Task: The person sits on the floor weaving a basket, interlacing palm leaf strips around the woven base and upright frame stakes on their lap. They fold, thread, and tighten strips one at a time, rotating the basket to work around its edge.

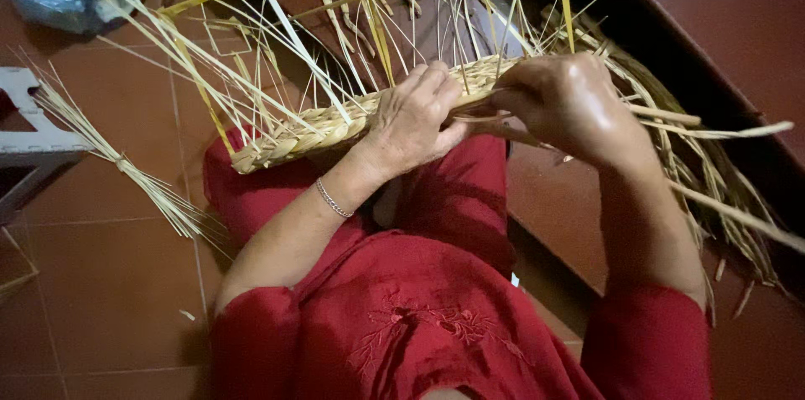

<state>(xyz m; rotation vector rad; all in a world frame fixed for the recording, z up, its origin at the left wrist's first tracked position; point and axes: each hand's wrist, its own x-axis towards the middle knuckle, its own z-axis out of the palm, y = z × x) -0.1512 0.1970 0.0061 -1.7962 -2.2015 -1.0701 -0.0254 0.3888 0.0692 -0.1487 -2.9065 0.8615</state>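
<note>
Straw braid (327, 125) between both hands

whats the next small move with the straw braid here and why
Probably fold the next loose pale straw strand over at the braid's working end. The left hand clamps the flat woven straw braid, the right hand pinches where weaving stops, and unwoven strands fan upward there.

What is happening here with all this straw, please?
A person in red clothes sits over a tiled floor and works on a braided straw band. The left hand grips the band from above, and the right hand pinches strands at its end. Loose strands stick out of the band. A tied straw bundle lies on the floor.
</note>
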